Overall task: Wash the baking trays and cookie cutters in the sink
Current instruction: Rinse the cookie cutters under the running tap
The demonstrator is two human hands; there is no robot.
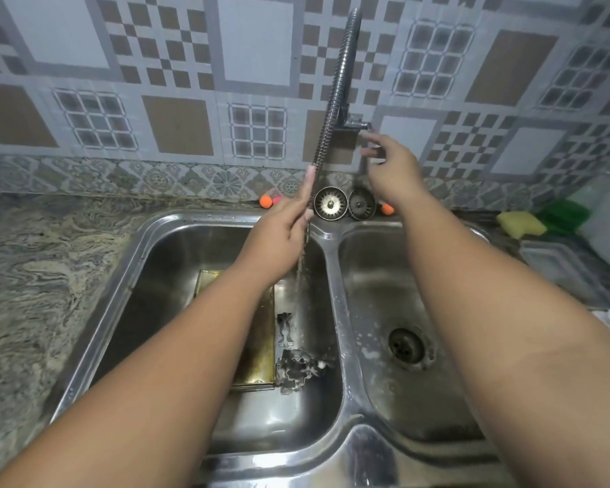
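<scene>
A golden baking tray (257,350) lies flat in the left basin of the steel double sink (148,248), partly hidden under my left forearm. Metal cookie cutters (296,368) lie beside it on the basin floor, under a thin stream of water (300,265). My left hand (282,234) grips the lower end of the flexible coiled faucet hose (335,100) above the left basin. My right hand (391,170) is at the faucet's tap handle (361,126) on the wall, with its fingers around the handle.
Two round sink strainers (346,203) lean against the wall behind the divider, with small orange objects (265,201) beside them. The right basin has an open drain (406,344). A yellow sponge (522,223), a green scrubber (564,214) and a clear container (557,265) sit at right. A marbled counter (39,276) lies left.
</scene>
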